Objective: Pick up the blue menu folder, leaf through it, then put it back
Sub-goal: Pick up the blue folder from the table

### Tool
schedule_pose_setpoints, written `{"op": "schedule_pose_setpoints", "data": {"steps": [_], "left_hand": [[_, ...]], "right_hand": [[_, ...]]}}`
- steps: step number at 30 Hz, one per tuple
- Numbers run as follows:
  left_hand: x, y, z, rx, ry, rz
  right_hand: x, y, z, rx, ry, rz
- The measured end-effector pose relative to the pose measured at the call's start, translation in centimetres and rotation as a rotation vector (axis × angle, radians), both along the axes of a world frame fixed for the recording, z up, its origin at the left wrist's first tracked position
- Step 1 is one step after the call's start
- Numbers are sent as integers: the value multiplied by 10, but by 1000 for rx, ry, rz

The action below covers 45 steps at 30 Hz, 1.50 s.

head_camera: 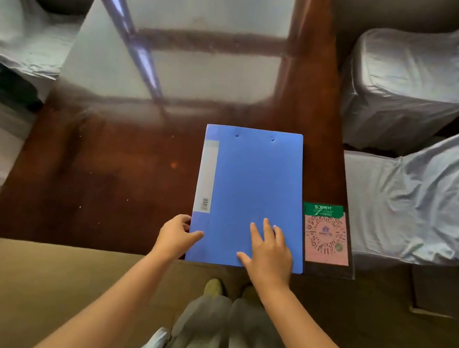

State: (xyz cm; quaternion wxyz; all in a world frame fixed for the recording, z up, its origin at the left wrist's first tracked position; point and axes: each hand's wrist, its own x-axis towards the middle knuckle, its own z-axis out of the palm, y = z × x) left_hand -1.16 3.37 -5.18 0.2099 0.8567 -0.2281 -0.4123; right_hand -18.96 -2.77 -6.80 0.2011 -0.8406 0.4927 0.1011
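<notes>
Folder [252,196] lies closed and flat at the table's [99,182] near right corner, just beside a pink QR card [328,236]. Left hand [176,236] pinches the near spine corner, thumb on top; right hand [269,255] rests spread and flat on the cover, gripping nothing. Risk here: that slick cover slides on the glossy wood, knocks the card off the edge, or slips from the one-corner pinch.
</notes>
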Motion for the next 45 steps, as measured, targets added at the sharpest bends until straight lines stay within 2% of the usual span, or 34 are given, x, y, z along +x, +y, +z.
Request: {"op": "schedule_pose_setpoints", "data": {"steps": [6, 11, 16, 24, 26, 30, 33, 36, 39, 41, 45], "left_hand": [[13, 7, 0, -63, 290, 178], [14, 18, 9, -139, 466, 171], [19, 26, 19, -234, 538, 216], [51, 26, 46, -440, 729, 160], [59, 26, 52, -474, 748, 159], [73, 28, 70, -507, 760, 122], [76, 18, 93, -555, 749, 28], [69, -2, 124, -645, 697, -102], [52, -21, 154, -779, 546, -206], [41, -30, 168, -823, 314, -294], [28, -38, 174, -770, -310, -519]], "right_hand": [[0, 1, -1, -14, 16, 18], [1, 2, -1, -18, 14, 20], [7, 6, 7, 14, -55, -1], [-2, -5, 37, 14, -314, -351], [-10, -19, 42, 168, -458, -480], [-38, -58, 68, 733, -845, -712], [-57, -83, 94, 846, -1007, -558], [-64, -104, 127, 779, -1102, -416], [-61, -119, 156, 564, -1156, -352], [-59, -124, 171, 455, -1209, -324], [-59, -127, 187, 370, -1257, -319]]}}
